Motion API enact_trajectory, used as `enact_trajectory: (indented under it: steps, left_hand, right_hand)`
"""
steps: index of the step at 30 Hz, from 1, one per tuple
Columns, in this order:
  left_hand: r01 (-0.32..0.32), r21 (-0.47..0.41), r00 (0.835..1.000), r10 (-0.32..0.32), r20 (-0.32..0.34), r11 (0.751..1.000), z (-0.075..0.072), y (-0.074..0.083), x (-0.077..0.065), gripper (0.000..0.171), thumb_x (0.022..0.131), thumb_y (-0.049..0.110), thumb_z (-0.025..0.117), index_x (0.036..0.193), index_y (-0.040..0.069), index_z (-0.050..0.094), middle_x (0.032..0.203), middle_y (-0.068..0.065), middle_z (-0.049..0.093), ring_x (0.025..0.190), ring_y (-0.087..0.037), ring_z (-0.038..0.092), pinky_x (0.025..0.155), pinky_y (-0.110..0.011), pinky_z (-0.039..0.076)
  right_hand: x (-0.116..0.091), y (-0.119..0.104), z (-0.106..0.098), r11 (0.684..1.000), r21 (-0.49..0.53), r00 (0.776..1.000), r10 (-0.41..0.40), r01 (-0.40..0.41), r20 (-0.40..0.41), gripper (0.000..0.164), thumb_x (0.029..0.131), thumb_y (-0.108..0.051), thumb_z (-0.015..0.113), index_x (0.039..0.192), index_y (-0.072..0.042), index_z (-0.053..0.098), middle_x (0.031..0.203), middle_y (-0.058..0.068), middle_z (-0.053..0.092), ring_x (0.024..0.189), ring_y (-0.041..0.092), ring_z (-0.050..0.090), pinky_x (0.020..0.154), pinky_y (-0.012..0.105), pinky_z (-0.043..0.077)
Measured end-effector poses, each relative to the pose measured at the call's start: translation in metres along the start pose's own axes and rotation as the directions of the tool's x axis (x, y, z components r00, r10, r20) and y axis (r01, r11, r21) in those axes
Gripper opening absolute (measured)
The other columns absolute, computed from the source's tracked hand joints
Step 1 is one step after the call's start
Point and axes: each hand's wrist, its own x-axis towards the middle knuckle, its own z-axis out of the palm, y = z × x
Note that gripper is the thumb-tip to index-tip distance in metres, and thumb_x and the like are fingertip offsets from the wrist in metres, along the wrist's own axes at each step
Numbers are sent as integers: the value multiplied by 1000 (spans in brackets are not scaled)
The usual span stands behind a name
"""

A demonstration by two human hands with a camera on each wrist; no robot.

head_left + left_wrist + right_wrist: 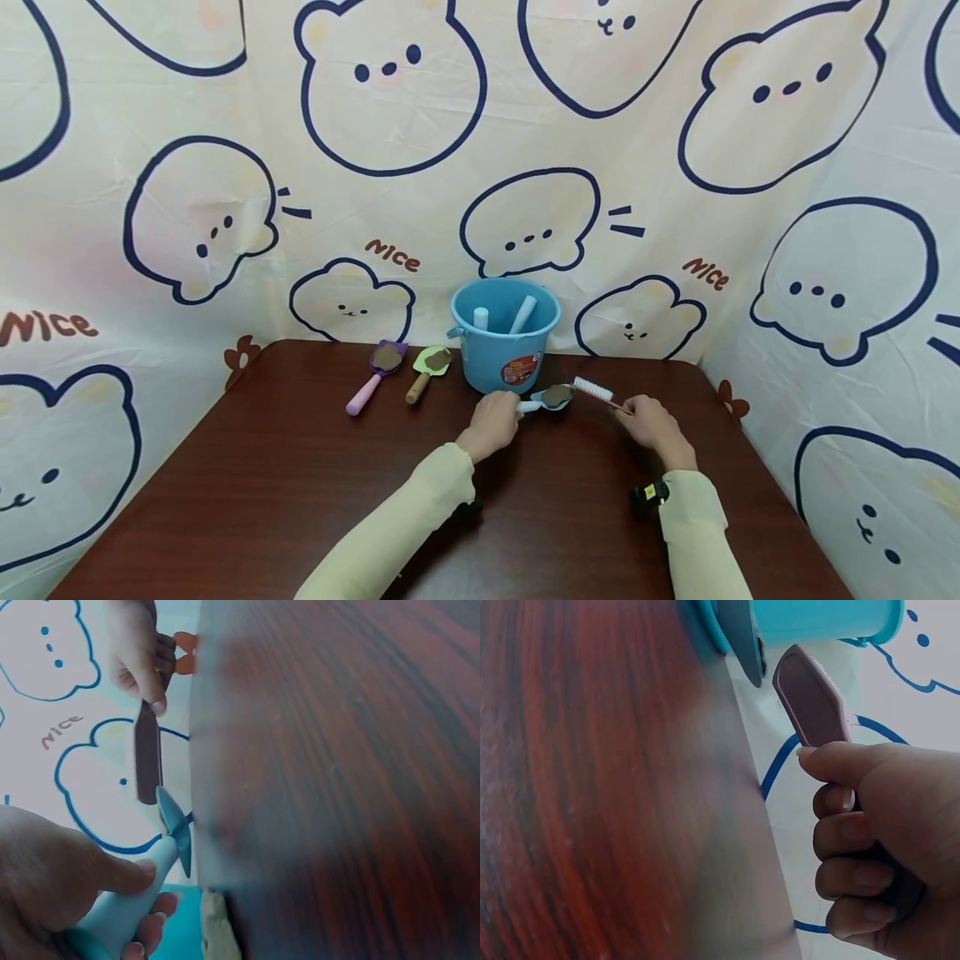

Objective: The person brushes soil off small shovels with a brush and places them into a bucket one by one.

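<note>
My left hand grips the pale blue handle of a small toy shovel, its thumb lying along the handle in the left wrist view. A brown, earthy-looking patch covers the shovel's scoop. From the other side, my right hand holds a brush with white bristles and a mauve-brown back. The brush head is close to the scoop's edge; I cannot tell whether they touch. In the right wrist view, the fingers curl round the brush's dark handle.
Just behind the shovel stands a blue bucket with two pale handles poking up inside. To its left lie a green shovel and a purple shovel, each bearing a brown patch. A patterned cloth hangs round the brown table.
</note>
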Motion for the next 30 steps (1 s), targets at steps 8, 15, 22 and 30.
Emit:
enact_trajectory:
  steps: [8, 15, 22, 30]
  left_hand:
    - [-1, -33, 1000, 0, -25, 999, -14, -10, -11, 12, 95, 9, 71, 84, 4, 74, 71, -4, 66, 64, -16, 58, 60, -31, 51]
    - [-26, -48, 1000, 26, -10, 999, -26, -22, -21, 6, 93, 7, 72, 90, 3, 76, 78, -5, 71, 68, -15, 60, 66, -33, 54]
    - [-42, -73, 999, 42, 6, 996, -41, -36, -28, 5, 93, 3, 70, 93, 3, 76, 78, -5, 71, 68, -14, 56, 69, -35, 54]
    - [-81, -102, 997, 82, 4, 991, -49, -51, -35, 6, 94, 4, 70, 97, 4, 75, 83, -6, 72, 72, -16, 59, 70, -37, 54]
  right_hand:
    - [0, -6, -5, 999, 28, 999, -46, 47, -19, 41, 102, -32, 59, 66, -13, 51, 60, -1, 41, 57, 18, 45, 51, 31, 36]
    - [-3, -21, -5, 994, 34, 995, -101, 101, -1, 42, 103, -30, 60, 65, -13, 50, 58, -2, 40, 54, 16, 43, 50, 30, 35]
    - [-7, -43, -1, 984, 73, 985, -167, 163, 46, 36, 102, -27, 60, 74, -4, 63, 61, 0, 45, 58, 16, 46, 53, 29, 38]
    - [-8, -61, 4, 972, 88, 972, -222, 216, 70, 36, 103, -26, 60, 80, 0, 67, 61, -2, 44, 57, 15, 45, 52, 28, 38]
